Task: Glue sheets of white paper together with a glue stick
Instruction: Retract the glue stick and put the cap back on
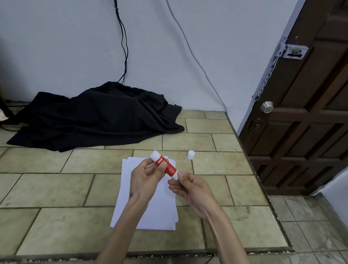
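A red and white glue stick [168,167] is held tilted above a stack of white paper sheets [158,214] lying on the tiled counter. My left hand [145,177] grips the stick around its middle. My right hand [186,187] pinches the stick's white lower end between thumb and fingers. The stick's upper end is uncapped and white. Its white cap [190,154] stands on the tiles to the right, just beyond the paper.
A crumpled black cloth [97,115] lies at the back of the tiled counter [45,182] against the wall, with cables hanging above it. The counter's edge runs diagonally on the right, beside a brown wooden door [321,115].
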